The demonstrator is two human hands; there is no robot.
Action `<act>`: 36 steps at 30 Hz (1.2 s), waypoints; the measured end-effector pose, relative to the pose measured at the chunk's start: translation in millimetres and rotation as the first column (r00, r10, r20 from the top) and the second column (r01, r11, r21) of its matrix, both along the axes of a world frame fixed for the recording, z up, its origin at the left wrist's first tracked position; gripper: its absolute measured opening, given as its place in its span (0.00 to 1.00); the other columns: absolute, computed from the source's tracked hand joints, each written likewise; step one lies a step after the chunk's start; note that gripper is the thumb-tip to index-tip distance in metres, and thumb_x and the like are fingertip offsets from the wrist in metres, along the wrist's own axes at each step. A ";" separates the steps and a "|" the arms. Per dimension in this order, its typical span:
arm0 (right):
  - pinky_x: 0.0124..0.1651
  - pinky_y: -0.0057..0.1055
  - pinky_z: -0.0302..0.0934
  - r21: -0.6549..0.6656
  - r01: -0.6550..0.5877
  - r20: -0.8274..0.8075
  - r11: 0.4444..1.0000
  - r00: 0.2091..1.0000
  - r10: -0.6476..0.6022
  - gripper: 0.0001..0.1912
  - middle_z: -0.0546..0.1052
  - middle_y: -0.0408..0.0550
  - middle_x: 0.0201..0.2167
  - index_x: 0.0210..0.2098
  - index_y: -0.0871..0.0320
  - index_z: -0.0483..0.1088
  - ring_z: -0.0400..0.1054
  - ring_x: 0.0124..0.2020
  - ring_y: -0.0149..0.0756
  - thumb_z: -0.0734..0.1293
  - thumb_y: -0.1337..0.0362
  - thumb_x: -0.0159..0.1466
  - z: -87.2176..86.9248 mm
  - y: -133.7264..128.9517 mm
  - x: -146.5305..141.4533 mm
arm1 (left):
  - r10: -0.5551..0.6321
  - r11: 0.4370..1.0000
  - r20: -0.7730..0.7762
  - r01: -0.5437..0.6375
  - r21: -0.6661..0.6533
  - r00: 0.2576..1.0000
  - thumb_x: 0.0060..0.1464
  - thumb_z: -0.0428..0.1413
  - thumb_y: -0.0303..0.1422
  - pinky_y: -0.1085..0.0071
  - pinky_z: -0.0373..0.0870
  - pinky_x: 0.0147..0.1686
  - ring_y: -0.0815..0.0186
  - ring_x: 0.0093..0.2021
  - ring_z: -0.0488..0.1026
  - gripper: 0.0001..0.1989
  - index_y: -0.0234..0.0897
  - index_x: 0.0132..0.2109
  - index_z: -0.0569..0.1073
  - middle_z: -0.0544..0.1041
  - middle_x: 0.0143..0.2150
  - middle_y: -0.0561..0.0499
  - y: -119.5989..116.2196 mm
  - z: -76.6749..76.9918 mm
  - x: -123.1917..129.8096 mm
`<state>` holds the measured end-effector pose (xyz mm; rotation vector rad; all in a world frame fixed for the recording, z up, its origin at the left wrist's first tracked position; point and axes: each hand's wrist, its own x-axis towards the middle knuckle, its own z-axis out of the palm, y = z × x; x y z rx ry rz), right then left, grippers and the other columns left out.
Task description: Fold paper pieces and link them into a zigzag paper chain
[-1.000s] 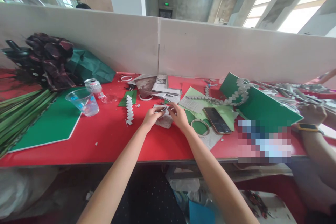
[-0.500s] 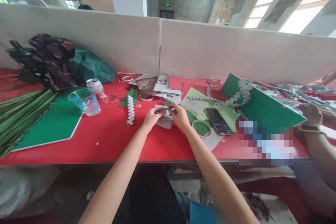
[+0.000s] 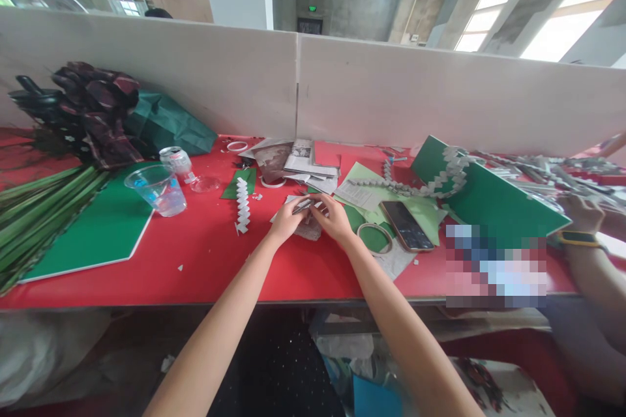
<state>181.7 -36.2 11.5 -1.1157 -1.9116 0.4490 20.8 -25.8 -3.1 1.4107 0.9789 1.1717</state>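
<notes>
My left hand (image 3: 283, 221) and my right hand (image 3: 334, 216) meet above the red tabletop, both closed with fingertips nearly touching. Between them is a small grey-white folded paper strip (image 3: 304, 204), partly covered by the fingers. A crumpled pale cloth or paper (image 3: 309, 229) lies just below the hands. To the left, a zigzag chain of folded white paper (image 3: 243, 205) rests partly on a small green sheet (image 3: 250, 177). Right of my right hand lie a roll of tape (image 3: 390, 246) and a black phone (image 3: 407, 225).
At left stand a clear plastic cup (image 3: 163, 199), a can (image 3: 177, 163) and long green leaves (image 3: 53, 215) on a green board (image 3: 107, 238). Papers (image 3: 313, 163) are piled behind the hands. At right, a longer paper chain (image 3: 454, 172) hangs over a folded green board (image 3: 499, 208); beside it is another person's arm (image 3: 587, 254).
My fingers have shifted around the paper strip, and both hands have drawn slightly closer together and lower. The things on the table stay where they were.
</notes>
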 end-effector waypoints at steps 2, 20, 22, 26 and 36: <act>0.38 0.30 0.66 0.001 -0.035 -0.003 0.999 0.999 0.035 0.16 0.74 0.48 0.44 0.50 0.54 0.67 0.69 0.36 0.33 0.63 0.62 0.62 -0.3 -0.3 0.1 | -0.001 1.000 -0.003 0.001 -0.019 1.000 0.52 0.58 0.35 0.65 0.74 0.39 0.57 0.44 0.74 0.24 0.39 0.57 0.71 0.75 0.51 0.44 -0.7 1.7 0.1; 0.39 0.31 0.65 -0.028 0.013 0.002 1.000 1.000 -0.013 0.30 0.73 0.47 0.45 0.56 0.52 0.59 0.68 0.34 0.32 0.61 0.71 0.54 -6.5 2.7 -0.3 | -0.055 0.998 0.058 0.055 0.000 0.997 0.56 0.51 0.36 0.66 0.74 0.36 0.55 0.49 0.74 0.26 0.44 0.63 0.65 0.72 0.57 0.46 -8.9 9.6 1.4; 0.38 0.31 0.64 -0.014 0.068 -0.007 0.998 0.998 -0.068 0.26 0.74 0.47 0.44 0.53 0.52 0.61 0.68 0.34 0.33 0.60 0.72 0.55 -6.1 3.6 0.6 | -0.099 0.994 0.080 0.101 -0.028 0.992 0.57 0.51 0.36 0.66 0.74 0.36 0.56 0.48 0.74 0.27 0.44 0.64 0.63 0.73 0.56 0.45 -11.4 13.2 2.3; 0.41 0.33 0.64 0.017 0.179 -0.098 0.984 0.979 -0.176 0.18 0.75 0.47 0.41 0.46 0.53 0.64 0.69 0.38 0.36 0.59 0.71 0.57 -3.7 6.8 4.7 | -0.080 0.994 0.097 0.086 -0.061 0.992 0.56 0.51 0.37 0.67 0.73 0.35 0.58 0.44 0.76 0.28 0.42 0.64 0.63 0.75 0.53 0.43 -14.6 19.2 2.9; 0.41 0.33 0.65 0.009 0.176 -0.520 0.984 0.841 -0.146 0.17 0.72 0.45 0.33 0.46 0.55 0.61 0.69 0.35 0.34 0.65 0.62 0.58 4.5 8.6 6.8 | -0.008 0.998 -0.024 0.007 -0.059 1.000 0.52 0.55 0.38 0.71 0.70 0.27 0.62 0.30 0.76 0.20 0.35 0.51 0.74 0.78 0.41 0.44 -11.9 18.7 0.9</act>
